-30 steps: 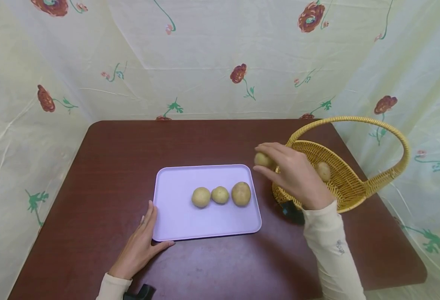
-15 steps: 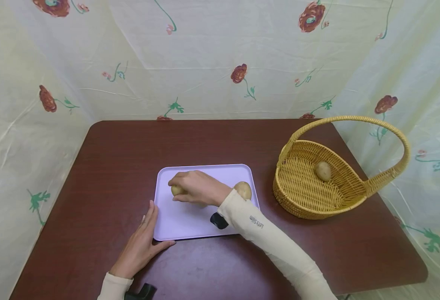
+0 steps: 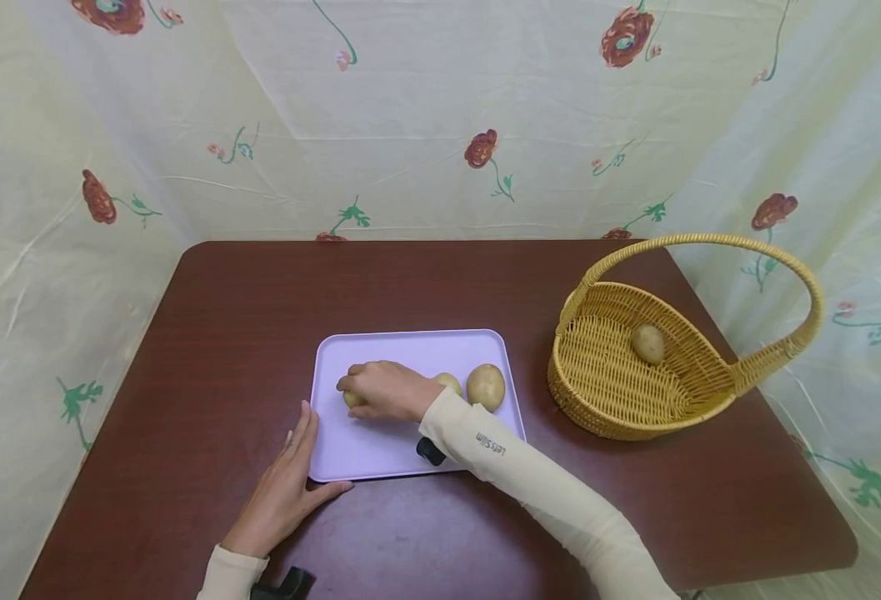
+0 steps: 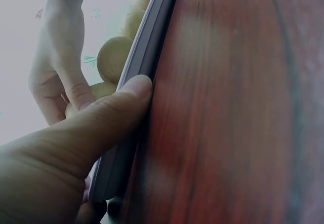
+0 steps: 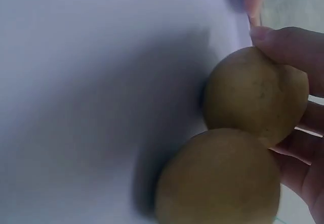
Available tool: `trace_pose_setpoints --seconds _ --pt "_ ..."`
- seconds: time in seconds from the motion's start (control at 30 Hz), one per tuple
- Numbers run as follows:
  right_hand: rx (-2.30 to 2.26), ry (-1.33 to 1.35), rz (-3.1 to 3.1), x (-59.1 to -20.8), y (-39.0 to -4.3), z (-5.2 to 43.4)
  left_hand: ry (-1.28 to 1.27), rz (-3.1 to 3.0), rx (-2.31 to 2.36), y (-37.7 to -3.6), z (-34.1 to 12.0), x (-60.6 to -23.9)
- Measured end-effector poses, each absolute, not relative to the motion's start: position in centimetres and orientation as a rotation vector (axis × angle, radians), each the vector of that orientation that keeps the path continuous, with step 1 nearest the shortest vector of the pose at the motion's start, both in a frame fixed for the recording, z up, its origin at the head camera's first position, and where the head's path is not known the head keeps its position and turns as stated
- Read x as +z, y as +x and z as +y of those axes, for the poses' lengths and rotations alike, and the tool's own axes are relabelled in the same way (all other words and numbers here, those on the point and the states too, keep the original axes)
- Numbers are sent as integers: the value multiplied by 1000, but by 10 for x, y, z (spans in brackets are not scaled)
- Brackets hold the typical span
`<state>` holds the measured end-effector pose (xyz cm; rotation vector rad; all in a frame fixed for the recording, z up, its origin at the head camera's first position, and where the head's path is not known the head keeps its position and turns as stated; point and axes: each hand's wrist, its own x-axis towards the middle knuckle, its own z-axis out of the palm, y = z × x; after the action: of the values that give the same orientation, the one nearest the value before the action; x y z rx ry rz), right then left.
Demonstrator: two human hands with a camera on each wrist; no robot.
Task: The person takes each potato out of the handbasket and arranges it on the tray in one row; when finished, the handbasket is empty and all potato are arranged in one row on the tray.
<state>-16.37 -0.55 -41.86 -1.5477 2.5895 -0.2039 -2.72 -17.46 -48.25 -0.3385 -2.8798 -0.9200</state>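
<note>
- On the tray (image 3: 410, 450), left half: right hand (image 3: 383, 389) curled over a small potato (image 3: 352, 399), fingertips pinching it against the tray surface.
- Right wrist view: that potato (image 5: 255, 95) sat in the fingers (image 5: 288, 44), touching a second potato (image 5: 217, 178) just beside it.
- Left hand (image 3: 282, 492) lay flat on the table (image 3: 440, 283), fingers straight, thumb (image 4: 119, 107) pressed against the tray's near-left rim (image 4: 147, 57). Holding nothing.
- Tray: pale lilac, smooth plastic, rectangular, rounded corners, low raised lip.
- Head view showed two more potatoes on the tray right of the hand: a small one (image 3: 449, 382) partly hidden by the wrist, a larger oval one (image 3: 485, 387) beside it. The second potato from the wrist view was hidden under the hand.
- Potatoes: tan-yellow skin, matte, faint speckles, round to oval.
- Basket (image 3: 710, 400): woven yellow wicker, oval bowl, tall hoop handle; stood right of the tray, well apart.
- One potato (image 3: 648, 343) lay inside the basket, toward the far side.
- Table: dark red-brown, glossy wood grain.
</note>
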Motion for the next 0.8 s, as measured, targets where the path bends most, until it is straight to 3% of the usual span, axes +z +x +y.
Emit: trace_pose_setpoints --seconds 0.43,0.8 --pt "-422 -1359 2588 -428 -166 4 -355 -2853 -919 -27 -174 -483" --pt "-183 -1386 2654 -417 -163 -1 -363 -2842 -909 -27 -174 -485"
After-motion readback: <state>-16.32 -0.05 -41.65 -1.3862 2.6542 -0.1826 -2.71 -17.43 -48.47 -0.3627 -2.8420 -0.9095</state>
